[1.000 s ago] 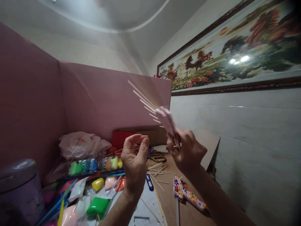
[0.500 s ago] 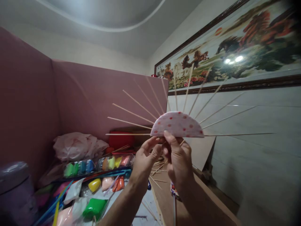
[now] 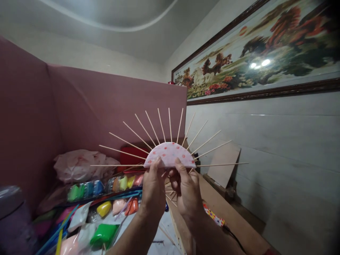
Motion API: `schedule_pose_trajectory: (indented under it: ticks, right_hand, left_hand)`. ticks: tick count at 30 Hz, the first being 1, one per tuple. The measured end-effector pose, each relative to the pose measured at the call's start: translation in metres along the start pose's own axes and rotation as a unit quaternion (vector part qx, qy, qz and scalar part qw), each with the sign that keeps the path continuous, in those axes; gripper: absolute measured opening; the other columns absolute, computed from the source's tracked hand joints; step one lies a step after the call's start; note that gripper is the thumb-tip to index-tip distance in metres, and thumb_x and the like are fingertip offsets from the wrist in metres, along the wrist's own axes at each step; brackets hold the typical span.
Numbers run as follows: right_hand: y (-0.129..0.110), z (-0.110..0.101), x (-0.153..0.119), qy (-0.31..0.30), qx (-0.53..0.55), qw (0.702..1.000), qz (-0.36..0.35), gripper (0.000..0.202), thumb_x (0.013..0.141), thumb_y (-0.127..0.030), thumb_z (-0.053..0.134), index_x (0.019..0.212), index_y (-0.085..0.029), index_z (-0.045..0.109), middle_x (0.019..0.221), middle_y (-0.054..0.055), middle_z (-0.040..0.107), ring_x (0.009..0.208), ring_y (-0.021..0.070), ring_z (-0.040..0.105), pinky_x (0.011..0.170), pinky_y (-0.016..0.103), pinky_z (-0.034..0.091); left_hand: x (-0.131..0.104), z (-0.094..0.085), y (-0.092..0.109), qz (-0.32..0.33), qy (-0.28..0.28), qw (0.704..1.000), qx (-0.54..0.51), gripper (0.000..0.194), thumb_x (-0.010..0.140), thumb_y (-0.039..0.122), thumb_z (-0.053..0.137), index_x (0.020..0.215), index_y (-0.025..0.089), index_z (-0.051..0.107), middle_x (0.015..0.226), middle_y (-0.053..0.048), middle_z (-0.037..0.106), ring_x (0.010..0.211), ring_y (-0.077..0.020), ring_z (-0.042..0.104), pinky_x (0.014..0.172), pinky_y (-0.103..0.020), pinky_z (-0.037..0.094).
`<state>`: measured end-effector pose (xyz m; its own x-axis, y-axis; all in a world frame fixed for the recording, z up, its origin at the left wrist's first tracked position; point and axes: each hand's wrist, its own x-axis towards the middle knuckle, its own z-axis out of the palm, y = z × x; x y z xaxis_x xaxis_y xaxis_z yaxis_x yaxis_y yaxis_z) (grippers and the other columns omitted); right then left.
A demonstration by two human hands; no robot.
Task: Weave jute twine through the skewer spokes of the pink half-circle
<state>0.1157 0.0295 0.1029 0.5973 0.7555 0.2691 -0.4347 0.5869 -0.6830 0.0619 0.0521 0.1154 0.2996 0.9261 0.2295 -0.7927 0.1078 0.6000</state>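
Held item: a half-round fan piece (image 3: 170, 156), pink paper with red dots, with thin wooden sticks (image 3: 124, 152) spreading out from it.
Location: I hold it raised in front of me, above the wooden board (image 3: 220, 216) and level with the lower part of the pink partition (image 3: 106, 106).
Orientation: the curved edge faces up; the straight edge faces down toward my hands.
Long axis: the straight edge runs left to right, close to level; the two outermost sticks continue that line to either side.
Stick direction: the sticks fan outward and upward from the paper in a half circle, the middle ones near vertical.
My left hand (image 3: 153, 189): back of the hand toward me, fingers closed on the lower left part of the paper, thumb tip on its face.
My right hand (image 3: 187, 193): fingers closed on the lower middle of the paper, thumb tip pressed on its face, just beside my left hand.
Below the fan piece: loose sticks (image 3: 170, 198) lie on the board under my hands.
Left of the fan piece, lower: coloured clay packets (image 3: 105, 209) and a crumpled pink bag (image 3: 79, 166).
Right of the fan piece, higher: a framed horse painting (image 3: 255, 56) on the wall.
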Motion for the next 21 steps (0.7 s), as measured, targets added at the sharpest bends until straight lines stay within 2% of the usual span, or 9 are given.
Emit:
schedule_pose_trajectory:
  ticks: [3, 6, 9, 11, 13, 15, 17, 19, 21]
  right_hand:
    - [0.005, 0.001, -0.001, 0.0, 0.012, 1.0, -0.011, 0.028, 0.067, -0.038, 0.071, 0.072, -0.016, 0.055, 0.059, -0.005, 0.054, 0.041, 0.003, 0.038, 0.036, 0.015, 0.027]
    - [0.009, 0.004, -0.006, -0.031, 0.006, 0.999, 0.017, 0.028, 0.066, -0.037, 0.072, 0.076, -0.017, 0.056, 0.058, -0.006, 0.05, 0.041, 0.0032, 0.034, 0.036, 0.016, 0.024]
    - [0.006, 0.0, -0.014, -0.093, -0.05, 0.994, 0.036, 0.025, 0.069, -0.036, 0.069, 0.072, -0.016, 0.055, 0.052, -0.008, 0.041, 0.041, 0.0039, 0.028, 0.037, 0.018, 0.021]
    - [0.0, -0.007, -0.018, -0.125, -0.099, 0.987, 0.014, 0.024, 0.075, -0.037, 0.062, 0.068, -0.016, 0.055, 0.052, -0.007, 0.038, 0.043, 0.0051, 0.027, 0.039, 0.019, 0.022]
    - [-0.009, -0.018, -0.02, -0.125, -0.127, 0.983, -0.03, 0.03, 0.083, -0.037, 0.049, 0.061, -0.016, 0.052, 0.053, -0.004, 0.038, 0.048, 0.0073, 0.031, 0.044, 0.02, 0.027]
    - [-0.019, -0.029, -0.018, -0.157, -0.105, 0.977, -0.095, 0.034, 0.082, -0.037, 0.043, 0.055, -0.017, 0.048, 0.058, -0.001, 0.042, 0.057, 0.0105, 0.039, 0.052, 0.023, 0.034]
    - [-0.027, -0.039, -0.013, -0.144, -0.089, 0.977, -0.128, 0.034, 0.082, -0.037, 0.039, 0.056, -0.017, 0.05, 0.066, 0.002, 0.049, 0.067, 0.0134, 0.046, 0.062, 0.025, 0.038]
    - [-0.033, -0.046, -0.007, -0.127, -0.082, 0.978, -0.142, 0.041, 0.084, -0.039, 0.037, 0.054, -0.017, 0.054, 0.061, 0.001, 0.049, 0.062, 0.0126, 0.046, 0.059, 0.025, 0.038]
    - [-0.037, -0.05, -0.004, -0.109, -0.07, 0.983, -0.131, 0.047, 0.086, -0.042, 0.035, 0.055, -0.017, 0.058, 0.051, 0.0, 0.046, 0.048, 0.0103, 0.042, 0.048, 0.023, 0.035]
  left_hand:
    - [-0.001, -0.001, -0.002, -0.03, -0.012, 0.999, 0.005, 0.027, 0.068, 0.034, 0.067, 0.082, 0.012, 0.059, 0.058, 0.002, 0.059, 0.047, -0.0086, 0.053, 0.047, -0.019, 0.04]
    - [-0.003, -0.002, -0.001, -0.057, 0.006, 0.998, 0.038, 0.025, 0.067, 0.032, 0.069, 0.064, 0.013, 0.053, 0.043, 0.007, 0.045, 0.035, -0.0046, 0.04, 0.035, -0.016, 0.029]
    - [-0.001, 0.0, 0.006, -0.009, 0.035, 0.999, 0.021, 0.016, 0.067, 0.022, 0.069, 0.07, 0.013, 0.056, 0.055, 0.003, 0.056, 0.045, -0.0064, 0.051, 0.041, -0.015, 0.039]
    - [0.002, 0.002, 0.013, 0.021, 0.047, 0.999, -0.01, 0.013, 0.068, 0.015, 0.066, 0.077, 0.013, 0.058, 0.068, 0.0, 0.062, 0.058, -0.009, 0.059, 0.053, -0.018, 0.048]
    - [0.006, 0.003, 0.019, 0.023, 0.062, 0.997, -0.027, 0.01, 0.07, 0.011, 0.062, 0.078, 0.013, 0.057, 0.069, -0.001, 0.064, 0.06, -0.0103, 0.06, 0.058, -0.022, 0.051]
    - [0.01, 0.002, 0.025, 0.006, 0.078, 0.997, -0.027, 0.008, 0.072, 0.009, 0.059, 0.078, 0.013, 0.056, 0.066, -0.001, 0.064, 0.056, -0.0112, 0.06, 0.056, -0.024, 0.052]
    - [0.012, 0.001, 0.028, -0.022, 0.093, 0.995, -0.014, 0.007, 0.074, 0.009, 0.056, 0.08, 0.012, 0.056, 0.063, -0.002, 0.064, 0.053, -0.0123, 0.06, 0.052, -0.024, 0.051]
    - [0.013, -0.001, 0.029, -0.059, 0.103, 0.993, 0.005, 0.005, 0.076, 0.011, 0.054, 0.081, 0.011, 0.055, 0.059, -0.004, 0.064, 0.049, -0.0132, 0.059, 0.048, -0.024, 0.05]
    - [0.014, -0.003, 0.029, -0.091, 0.11, 0.99, 0.02, 0.004, 0.077, 0.013, 0.053, 0.08, 0.011, 0.055, 0.056, -0.005, 0.063, 0.046, -0.0139, 0.059, 0.045, -0.024, 0.048]
